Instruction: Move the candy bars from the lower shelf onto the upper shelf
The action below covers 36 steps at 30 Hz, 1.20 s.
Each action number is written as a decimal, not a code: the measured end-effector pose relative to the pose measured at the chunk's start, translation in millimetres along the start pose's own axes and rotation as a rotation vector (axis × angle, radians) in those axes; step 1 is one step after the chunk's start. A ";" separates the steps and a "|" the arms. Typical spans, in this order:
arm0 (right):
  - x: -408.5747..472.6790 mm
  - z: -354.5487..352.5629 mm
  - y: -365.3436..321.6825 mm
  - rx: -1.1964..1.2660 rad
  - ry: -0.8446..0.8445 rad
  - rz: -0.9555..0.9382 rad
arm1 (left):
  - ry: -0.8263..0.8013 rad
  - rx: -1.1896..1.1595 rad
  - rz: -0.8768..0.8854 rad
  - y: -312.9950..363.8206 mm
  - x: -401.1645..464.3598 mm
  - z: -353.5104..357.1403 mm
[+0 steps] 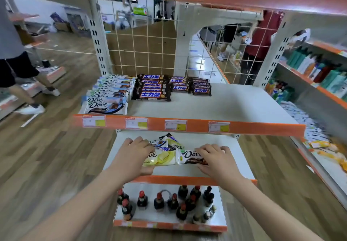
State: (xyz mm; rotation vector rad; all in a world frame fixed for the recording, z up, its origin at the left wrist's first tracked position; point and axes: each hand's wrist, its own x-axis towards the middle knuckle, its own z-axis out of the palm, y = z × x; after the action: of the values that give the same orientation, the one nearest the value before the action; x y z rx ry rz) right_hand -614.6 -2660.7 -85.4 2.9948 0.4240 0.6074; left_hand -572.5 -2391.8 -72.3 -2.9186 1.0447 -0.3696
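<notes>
Both hands reach into the lower shelf [242, 167], the landmark here, where loose candy bars [169, 143] lie in a heap near its middle. The left hand [135, 156] curls over a yellow Dove bar [161, 159] at the heap's front, thumb under its near edge, so this grip looks closed on it. The right hand [216, 159] pinches a brown Dove bar [189, 158] just beside it. Above the lower shelf, the upper shelf [234, 103] carries sorted rows [150, 88]. We would lift each bar flat, clear the orange rail [187, 180], and lay like beside like, labels facing forward
</notes>
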 end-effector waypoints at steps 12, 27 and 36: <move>61.8 -48.2 6.6 0.039 0.102 -0.016 | 0.174 0.007 -0.131 -38.2 19.4 -58.9; 150.5 -53.5 -19.1 0.078 -0.044 0.023 | 0.143 -0.003 -0.202 -127.7 37.2 -70.8; 201.9 -49.1 -65.1 0.131 -0.002 -0.031 | 0.190 0.023 -0.207 -190.7 29.9 -71.1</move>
State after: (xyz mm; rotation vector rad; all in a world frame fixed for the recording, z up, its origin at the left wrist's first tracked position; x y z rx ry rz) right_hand -471.7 -2542.1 28.2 3.1047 0.5287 0.5964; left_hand -447.5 -2258.3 21.8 -3.0259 0.7473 -0.6715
